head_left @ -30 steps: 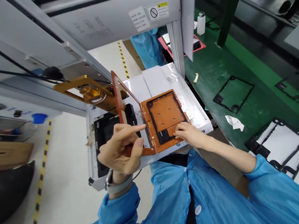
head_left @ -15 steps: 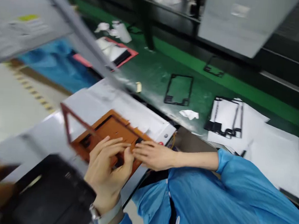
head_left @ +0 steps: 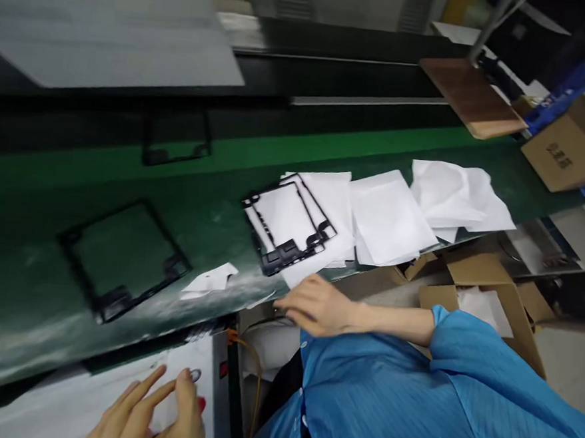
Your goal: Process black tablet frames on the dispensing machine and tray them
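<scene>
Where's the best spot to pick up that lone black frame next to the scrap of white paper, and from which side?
I'd come from the near side and pinch the near bar of the black frame across its width, from inside and outside the opening. It lies flat on the green bench, its middle is open, and that slim bar faces you.

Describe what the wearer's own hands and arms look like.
The left hand and the right hand are both bare, without gloves. On the right, a blue, creased sleeve ends well short of the hand, leaving the forearm uncovered. The left wrist and sleeve are out of view.
</scene>
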`<state>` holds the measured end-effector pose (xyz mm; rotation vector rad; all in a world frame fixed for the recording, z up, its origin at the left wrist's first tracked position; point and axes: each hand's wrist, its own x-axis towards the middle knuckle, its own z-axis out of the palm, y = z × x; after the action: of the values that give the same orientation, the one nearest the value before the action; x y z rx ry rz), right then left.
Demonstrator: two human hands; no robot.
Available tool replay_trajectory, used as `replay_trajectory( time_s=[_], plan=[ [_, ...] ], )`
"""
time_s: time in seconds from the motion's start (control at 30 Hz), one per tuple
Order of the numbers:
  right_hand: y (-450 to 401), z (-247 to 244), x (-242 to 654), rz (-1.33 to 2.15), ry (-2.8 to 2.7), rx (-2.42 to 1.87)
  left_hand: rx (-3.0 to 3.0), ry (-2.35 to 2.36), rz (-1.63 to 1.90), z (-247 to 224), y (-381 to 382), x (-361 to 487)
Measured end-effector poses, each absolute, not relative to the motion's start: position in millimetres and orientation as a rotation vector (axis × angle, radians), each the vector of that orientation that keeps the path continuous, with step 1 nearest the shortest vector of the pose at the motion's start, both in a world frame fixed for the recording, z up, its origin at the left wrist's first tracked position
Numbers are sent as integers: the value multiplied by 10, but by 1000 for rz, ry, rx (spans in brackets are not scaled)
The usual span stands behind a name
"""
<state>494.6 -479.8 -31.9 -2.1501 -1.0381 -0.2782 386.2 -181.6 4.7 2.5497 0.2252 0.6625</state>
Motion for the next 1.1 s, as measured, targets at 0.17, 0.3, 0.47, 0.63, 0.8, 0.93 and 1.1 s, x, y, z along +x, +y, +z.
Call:
replay_trajectory(
  time_s=[0.17,0.3,0.47,0.63,0.8,0.93,1.1],
  plan=[
    [-6371,-118,5323,-628,190,-2597,2477,-196,616,118,-2817,4441],
    [-7095,-252,5437,-303,587,-2562,2346,-534,516,35,-3383,4687],
    [-7153,-324,5604,-222,460,-2419,2246,-833,409,-99,-3853,4844],
    [-7919,233,5754,-663,471,-2240,2224,-836,284,-167,-4111,4934],
    [-9105,509,5819,-834,1035,-2324,2398,-709,379,-300,-4316,5252],
    [-9324,403,5829,-675,1335,-2353,2472,-605,318,-541,-4306,5579],
    [-8448,460,5623,-1252,727,-2378,2399,-429,413,-743,-4072,5810]
  ],
)
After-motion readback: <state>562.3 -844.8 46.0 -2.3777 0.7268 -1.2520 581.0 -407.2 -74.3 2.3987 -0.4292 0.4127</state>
